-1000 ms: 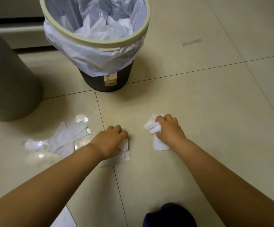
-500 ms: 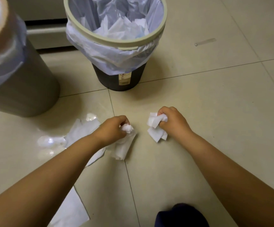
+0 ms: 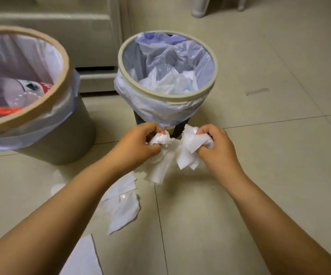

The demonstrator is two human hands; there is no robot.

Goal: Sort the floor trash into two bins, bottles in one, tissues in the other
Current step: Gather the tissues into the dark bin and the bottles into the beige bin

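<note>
Bottle bin (image 3: pixel 47 108), far left of the floor (image 3: pixel 259 175): tan rim, pale liner, bottles (image 3: pixel 21 92) lying inside.

Loose tissues (image 3: pixel 123 205) lie on the floor under the left forearm, along a tile joint. A flat paper sheet (image 3: pixel 81 257) is at the bottom edge of the view. There are pale glints on the tile left of the forearm, perhaps clear plastic; cannot tell.

Left hand (image 3: pixel 138 144): fingers curled tight round a crumpled tissue wad (image 3: pixel 160 155), with a long tail hanging free below the fist.

Tissue bin (image 3: pixel 180 99), behind the hands: pale rim, bluish liner, white tissues already in the bottom. Both hands are in front of its near wall and look lower than the rim; neither is over the opening.

Right hand (image 3: pixel 218 147): fingers closed on a second wad (image 3: pixel 190 149), its corners sticking out loose. The two wads touch or overlap between the hands.

Risks, as judged:
- The hanging tail could snag the rim or drape outside the liner if the hands release before clearing the rim.
- The bins stand near each other, so a leftward drift would put tissue in with the bottles.
- A loose corner could tear off and fall back to the floor.
- A knock on the near wall could tip the narrow-based tissue bin.
- The tissues under the forearm are easy to overlook.
</note>
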